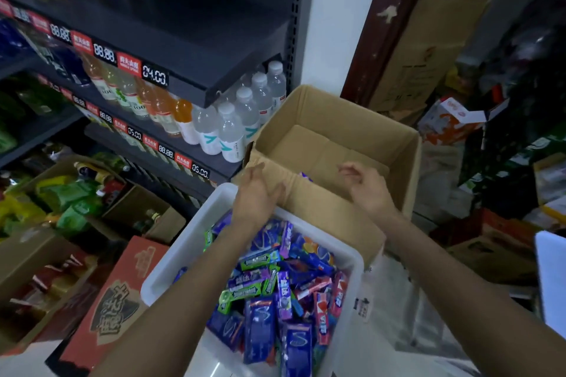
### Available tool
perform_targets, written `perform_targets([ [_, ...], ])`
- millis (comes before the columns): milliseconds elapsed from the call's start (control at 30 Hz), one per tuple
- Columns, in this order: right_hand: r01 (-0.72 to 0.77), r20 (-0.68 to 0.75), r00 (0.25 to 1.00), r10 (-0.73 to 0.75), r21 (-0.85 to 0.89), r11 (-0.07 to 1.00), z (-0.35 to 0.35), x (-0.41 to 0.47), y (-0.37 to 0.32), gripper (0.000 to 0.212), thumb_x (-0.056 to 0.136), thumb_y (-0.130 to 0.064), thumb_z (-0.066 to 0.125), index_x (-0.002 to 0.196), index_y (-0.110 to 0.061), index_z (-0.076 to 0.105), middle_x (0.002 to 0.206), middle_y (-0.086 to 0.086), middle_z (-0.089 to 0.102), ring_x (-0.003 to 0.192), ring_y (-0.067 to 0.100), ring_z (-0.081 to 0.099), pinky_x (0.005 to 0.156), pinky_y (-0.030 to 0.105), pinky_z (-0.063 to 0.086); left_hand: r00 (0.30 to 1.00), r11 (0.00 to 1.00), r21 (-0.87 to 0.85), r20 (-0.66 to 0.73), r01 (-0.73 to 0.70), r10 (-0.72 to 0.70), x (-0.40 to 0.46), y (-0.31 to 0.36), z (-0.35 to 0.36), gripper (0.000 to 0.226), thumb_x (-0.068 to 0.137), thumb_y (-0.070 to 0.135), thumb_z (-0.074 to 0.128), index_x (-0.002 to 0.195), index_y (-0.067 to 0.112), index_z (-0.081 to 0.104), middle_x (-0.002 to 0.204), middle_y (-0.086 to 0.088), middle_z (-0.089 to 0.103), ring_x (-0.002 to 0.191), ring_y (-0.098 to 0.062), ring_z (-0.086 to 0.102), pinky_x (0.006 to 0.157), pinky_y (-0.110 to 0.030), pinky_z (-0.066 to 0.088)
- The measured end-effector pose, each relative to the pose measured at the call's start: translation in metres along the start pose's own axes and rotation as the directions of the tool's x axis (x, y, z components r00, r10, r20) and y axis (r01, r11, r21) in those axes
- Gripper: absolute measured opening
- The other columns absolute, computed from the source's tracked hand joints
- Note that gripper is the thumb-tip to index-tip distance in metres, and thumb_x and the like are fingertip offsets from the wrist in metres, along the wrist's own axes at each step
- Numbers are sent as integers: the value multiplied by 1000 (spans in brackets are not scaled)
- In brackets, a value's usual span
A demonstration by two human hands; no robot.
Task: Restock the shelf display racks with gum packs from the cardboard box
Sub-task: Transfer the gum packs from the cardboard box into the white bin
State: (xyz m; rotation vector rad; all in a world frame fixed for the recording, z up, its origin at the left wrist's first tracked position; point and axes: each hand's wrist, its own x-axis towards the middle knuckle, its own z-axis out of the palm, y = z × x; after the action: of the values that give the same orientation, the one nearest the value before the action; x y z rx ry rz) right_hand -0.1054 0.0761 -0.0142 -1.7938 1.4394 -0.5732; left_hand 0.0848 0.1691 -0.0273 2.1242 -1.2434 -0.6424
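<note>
Both hands, left hand (255, 193) and right hand (366, 190), empty with fingers loosely released, poised over nearly emptied cardboard box (395, 144); gum packs (275, 285) heaped in white bin (183, 254), probably for shelving.

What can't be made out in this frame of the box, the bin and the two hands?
- Cardboard box: its near inside corner is hidden by its own front wall; only a purple scrap shows.
- White bin: near end cut off by the bottom edge; both forearms cover part of the gum packs.
- Left hand and right hand: motion blur; fingers unclear, nothing visibly held.
- Shelf price tags: mostly too blurred to read.
</note>
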Motion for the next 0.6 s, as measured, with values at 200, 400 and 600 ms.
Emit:
perform_targets([
  [200, -125, 291, 947, 135, -54, 991, 34, 93, 32, 36, 90, -1, 51, 126, -3, 53, 121, 18, 60, 115, 30, 55, 82, 24, 37, 921, 908, -184, -31, 376, -387, 64, 2, 27, 84, 82, 45, 65, 141, 0, 28, 140, -24, 37, 131, -38, 35, 108, -46, 31],
  [400, -153, 528, 824, 207, -144, 978, 72, 133, 53, 36, 89, 5, 52, 124, 3, 50, 101, 6, 50, 96, 20, 50, 82, 23, 38, 896, 854, -302, 4, 424, -443, 72, -4, 40, 85, 83, 41, 67, 148, 12, 21, 148, -9, 36, 134, -24, 36, 101, -24, 31],
  [600, -121, 671, 707, 222, -194, 973, 107, 149, 93, 29, 77, -12, 68, 106, -13, 65, 107, 17, 67, 98, 33, 63, 91, 47, 50, 903, 829, -401, -11, 390, -430, 69, -7, 39, 78, 82, 37, 69, 145, 13, 31, 141, 2, 44, 120, -6, 41, 92, -14, 29],
])
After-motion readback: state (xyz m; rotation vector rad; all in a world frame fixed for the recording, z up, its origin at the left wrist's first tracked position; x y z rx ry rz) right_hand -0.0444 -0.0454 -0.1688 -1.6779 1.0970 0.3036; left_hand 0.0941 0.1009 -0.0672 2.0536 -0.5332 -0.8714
